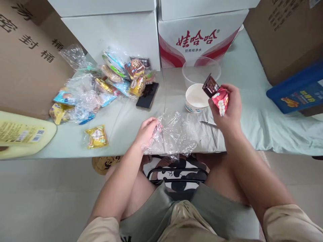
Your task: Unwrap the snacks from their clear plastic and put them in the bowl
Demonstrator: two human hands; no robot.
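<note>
My left hand point(148, 131) is closed on the edge of a crumpled clear plastic bag point(174, 132), which hangs partly over the table's front edge. In my right hand point(230, 107) are two small wrapped snacks: a dark brown packet point(211, 85) and a red packet point(221, 101) with white shapes printed on it. Just left of these packets stands a white paper bowl point(196, 97) with a blue pattern near its base. A round clear plastic tub point(202, 69) sits behind the bowl. Beneath my right hand lies a thin pen-like or blade-like thing point(209, 124), partly covered.
A heap of wrapped snacks point(111, 80) and clear bags lies at the back left. Beside it is a phone point(147, 95). One yellow packet point(97, 136) lies nearer the front. White boxes point(202, 37), cardboard cartons point(27, 50), a pale yellow jug point(25, 134) and a blue package point(297, 94) border the table.
</note>
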